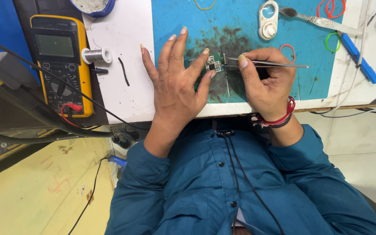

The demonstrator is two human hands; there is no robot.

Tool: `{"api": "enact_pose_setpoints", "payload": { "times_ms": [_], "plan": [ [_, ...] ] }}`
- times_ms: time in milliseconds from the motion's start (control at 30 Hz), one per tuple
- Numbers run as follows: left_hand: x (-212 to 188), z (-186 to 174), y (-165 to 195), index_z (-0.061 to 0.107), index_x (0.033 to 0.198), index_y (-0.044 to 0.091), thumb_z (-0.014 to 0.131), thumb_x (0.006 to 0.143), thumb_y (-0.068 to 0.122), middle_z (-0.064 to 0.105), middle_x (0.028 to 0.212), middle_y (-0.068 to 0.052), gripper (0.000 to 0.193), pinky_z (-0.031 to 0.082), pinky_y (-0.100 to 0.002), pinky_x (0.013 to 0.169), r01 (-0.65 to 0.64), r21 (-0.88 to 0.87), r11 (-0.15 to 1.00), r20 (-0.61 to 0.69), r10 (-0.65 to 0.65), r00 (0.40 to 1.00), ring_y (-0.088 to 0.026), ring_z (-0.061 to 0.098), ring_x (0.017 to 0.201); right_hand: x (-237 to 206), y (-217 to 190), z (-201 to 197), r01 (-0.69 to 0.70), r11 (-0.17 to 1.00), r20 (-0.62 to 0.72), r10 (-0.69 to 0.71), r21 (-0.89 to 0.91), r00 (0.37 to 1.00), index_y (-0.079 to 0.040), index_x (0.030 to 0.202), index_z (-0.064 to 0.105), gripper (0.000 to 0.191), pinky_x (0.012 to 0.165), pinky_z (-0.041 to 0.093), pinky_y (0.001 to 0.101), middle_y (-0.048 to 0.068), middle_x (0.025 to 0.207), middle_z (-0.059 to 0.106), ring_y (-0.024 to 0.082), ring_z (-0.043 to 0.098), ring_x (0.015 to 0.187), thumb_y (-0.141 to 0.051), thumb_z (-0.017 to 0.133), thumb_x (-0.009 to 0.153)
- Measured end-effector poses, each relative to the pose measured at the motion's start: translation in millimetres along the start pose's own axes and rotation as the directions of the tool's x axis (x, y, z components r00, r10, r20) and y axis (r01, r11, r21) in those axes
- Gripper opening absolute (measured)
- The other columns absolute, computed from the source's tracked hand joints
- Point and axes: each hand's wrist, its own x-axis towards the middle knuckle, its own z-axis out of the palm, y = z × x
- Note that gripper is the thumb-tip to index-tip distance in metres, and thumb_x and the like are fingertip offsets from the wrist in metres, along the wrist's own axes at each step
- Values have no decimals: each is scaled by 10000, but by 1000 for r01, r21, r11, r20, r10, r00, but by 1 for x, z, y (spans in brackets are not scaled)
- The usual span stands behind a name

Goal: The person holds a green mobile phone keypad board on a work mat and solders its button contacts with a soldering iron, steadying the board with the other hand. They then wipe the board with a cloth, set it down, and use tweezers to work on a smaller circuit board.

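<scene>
A: Pinning small green circuit board (212,66) flat on blue mat (240,35), near tabletop's front edge; left hand (177,82) splayed, fingertips holding it steady.

B: Right hand (264,80)?

A: Pinched on metal tweezers (266,63), tips at the board's right edge. Multimeter (59,61) and solder spool (96,55) parked left, clear of the hands.

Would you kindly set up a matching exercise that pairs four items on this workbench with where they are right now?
Items:
1. small green circuit board
2. metal tweezers
3. yellow multimeter
4. solder spool

Places:
A. on the white surface, just right of the meter
B. pinched in the right hand
C. far left of the bench, red lead plugged in
D. on the blue mat, under the left hand fingertips

Pairs: 1-D, 2-B, 3-C, 4-A
</scene>
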Motion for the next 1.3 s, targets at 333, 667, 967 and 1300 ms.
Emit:
{"api": "enact_pose_setpoints", "payload": {
  "times_ms": [333,667,967,1300],
  "plan": [
    [0,0,0,764,1301,216,733,1012,421,366,1642,-152,355,-46,-648,1262,-4,6,1000,-6,4,1000,-302,284,1530,0,1,1,-10,1000,3,10,23,1000,20,1145,651,107,744,506,199,49,994,705,62,645,836,-37,729,1098],
    [0,0,0,764,1301,220,728,1017,425,366,1645,-149,352,-49,-644,1265,-1,10,1000,4,1,1000,-299,281,1532,2,-1,1,-3,1000,4,3,13,1000,23,1137,651,96,730,503,198,48,972,704,64,644,814,-28,722,1100],
    [0,1,0,762,1299,220,723,1020,427,367,1643,-150,349,-55,-644,1260,-1,3,1000,2,1,1000,-298,272,1532,2,0,0,9,1000,0,-9,0,1000,25,1127,646,96,711,488,196,47,908,697,57,627,795,-29,722,1105],
    [0,0,1,763,1298,218,734,1011,421,372,1640,-157,353,-55,-641,1262,2,5,1000,3,-2,1000,-302,274,1532,1,0,0,-1,1000,5,1,11,1000,21,1119,648,93,714,488,197,42,959,694,54,626,798,-32,722,1101]
  ]
}}
